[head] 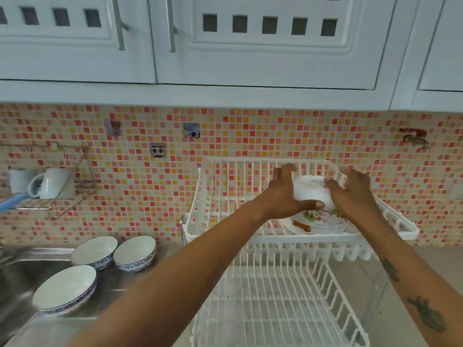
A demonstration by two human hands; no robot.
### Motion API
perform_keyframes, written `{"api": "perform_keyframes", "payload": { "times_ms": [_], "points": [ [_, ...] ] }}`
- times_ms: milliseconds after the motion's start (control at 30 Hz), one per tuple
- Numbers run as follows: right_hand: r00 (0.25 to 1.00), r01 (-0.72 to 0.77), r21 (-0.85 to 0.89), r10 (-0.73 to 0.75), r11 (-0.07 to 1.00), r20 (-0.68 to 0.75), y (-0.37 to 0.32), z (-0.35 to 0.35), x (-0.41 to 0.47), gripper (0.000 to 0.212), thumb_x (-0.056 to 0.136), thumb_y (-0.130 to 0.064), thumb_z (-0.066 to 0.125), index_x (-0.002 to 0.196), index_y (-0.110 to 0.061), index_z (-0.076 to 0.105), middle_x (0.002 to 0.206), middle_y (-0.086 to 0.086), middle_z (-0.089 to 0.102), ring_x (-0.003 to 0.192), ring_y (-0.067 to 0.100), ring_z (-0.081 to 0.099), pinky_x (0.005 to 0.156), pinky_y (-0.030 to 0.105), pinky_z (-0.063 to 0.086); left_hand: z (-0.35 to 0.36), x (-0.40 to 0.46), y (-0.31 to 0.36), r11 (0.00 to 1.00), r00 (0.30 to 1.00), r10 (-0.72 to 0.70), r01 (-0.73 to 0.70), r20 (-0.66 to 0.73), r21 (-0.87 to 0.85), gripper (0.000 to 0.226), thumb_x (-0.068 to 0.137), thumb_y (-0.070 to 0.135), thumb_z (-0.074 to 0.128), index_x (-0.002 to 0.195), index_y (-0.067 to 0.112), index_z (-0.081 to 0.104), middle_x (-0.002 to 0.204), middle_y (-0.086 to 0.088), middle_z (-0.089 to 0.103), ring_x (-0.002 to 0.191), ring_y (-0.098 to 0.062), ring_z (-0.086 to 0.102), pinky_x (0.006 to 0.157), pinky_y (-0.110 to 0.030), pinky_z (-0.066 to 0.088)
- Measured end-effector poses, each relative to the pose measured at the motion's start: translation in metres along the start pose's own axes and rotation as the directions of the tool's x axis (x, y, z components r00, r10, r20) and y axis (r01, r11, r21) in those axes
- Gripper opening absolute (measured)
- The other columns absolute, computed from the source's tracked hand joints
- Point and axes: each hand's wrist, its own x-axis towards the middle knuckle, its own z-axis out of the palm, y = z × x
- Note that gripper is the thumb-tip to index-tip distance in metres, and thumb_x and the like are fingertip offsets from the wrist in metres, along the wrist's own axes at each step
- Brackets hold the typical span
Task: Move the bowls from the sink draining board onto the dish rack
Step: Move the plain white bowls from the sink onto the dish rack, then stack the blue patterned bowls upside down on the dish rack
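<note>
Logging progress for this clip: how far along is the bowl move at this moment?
Partly done. A decorated dish already sits on the upper tier of the dish rack. In hand: left hand and right hand hold a white bowl upside down above that tier. Left: three blue-patterned bowls on the draining board.

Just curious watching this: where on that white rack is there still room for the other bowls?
The lower tier is bare wire throughout. The upper tier's left part, beside the decorated dishes, is free too. The right part is crowded: both hands hold a white bowl there.
</note>
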Motion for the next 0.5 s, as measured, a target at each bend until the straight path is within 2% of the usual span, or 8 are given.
{"api": "perform_keyframes", "payload": {
  "times_ms": [67,133,233,300,400,500],
  "points": [
    [0.986,0.15,0.051,-0.145,0.987,-0.085,-0.021,0.003,-0.017,0.045,0.095,-0.029,0.051,0.137,-0.014,0.045,0.148,0.011,0.032,0.133,0.029,0.04,0.104,0.035,0.034,-0.019,-0.013,0.0,0.99,0.997,-0.026,0.014,-0.079,-0.141,0.085,0.086,0.041,0.069,0.149,0.015,0.018,0.154,-0.008,0.021,0.139,-0.029,0.036,0.108,-0.038,0.037],
    [0.968,0.244,0.131,-0.235,0.961,-0.083,-0.048,0.015,-0.033,0.037,0.094,-0.027,0.052,0.13,-0.016,0.051,0.144,0.009,0.039,0.128,0.026,0.044,0.097,0.032,0.035,-0.043,-0.031,-0.004,0.95,0.982,-0.094,0.041,-0.161,-0.309,0.072,0.09,0.038,0.065,0.147,0.015,0.026,0.151,-0.007,0.031,0.136,-0.026,0.041,0.106,-0.038,0.04],
    [0.943,0.323,0.333,-0.329,0.886,-0.039,-0.095,0.048,-0.059,0.023,0.093,-0.025,0.054,0.115,-0.025,0.059,0.136,0.003,0.052,0.125,0.019,0.05,0.1,0.033,0.039,-0.081,-0.069,-0.022,0.846,0.951,-0.222,0.077,-0.217,-0.528,0.049,0.095,0.028,0.061,0.137,0.015,0.039,0.13,-0.005,0.051,0.118,-0.023,0.057,0.096,-0.041,0.051],
    [0.917,0.367,0.437,-0.399,0.821,-0.021,-0.129,0.076,-0.082,0.018,0.092,-0.022,0.054,0.107,-0.029,0.058,0.131,0.001,0.056,0.119,0.014,0.052,0.099,0.031,0.041,-0.108,-0.099,-0.042,0.759,0.927,-0.281,0.056,-0.249,-0.649,0.035,0.096,0.025,0.059,0.127,0.015,0.046,0.126,-0.009,0.055,0.111,-0.021,0.061,0.092,-0.04,0.054],
    [0.863,0.434,0.525,-0.504,0.732,-0.009,-0.178,0.121,-0.119,0.02,0.088,-0.022,0.055,0.107,-0.028,0.058,0.121,-0.007,0.053,0.108,0.002,0.049,0.096,0.022,0.039,-0.155,-0.148,-0.083,0.721,0.848,-0.371,0.007,-0.377,-0.693,0.016,0.097,0.024,0.058,0.111,0.019,0.054,0.125,-0.012,0.062,0.112,-0.024,0.065,0.09,-0.037,0.056],
    [0.802,0.436,0.628,-0.595,0.644,0.054,-0.22,0.174,-0.156,0.021,0.087,-0.022,0.055,0.107,-0.026,0.059,0.111,-0.016,0.048,0.107,-0.005,0.048,0.098,0.02,0.038,-0.194,-0.201,-0.135,0.778,0.734,-0.454,0.051,-0.504,-0.626,0.002,0.096,0.024,0.058,0.095,0.023,0.059,0.111,-0.008,0.068,0.1,-0.018,0.067,0.085,-0.033,0.055]
  ]
}}
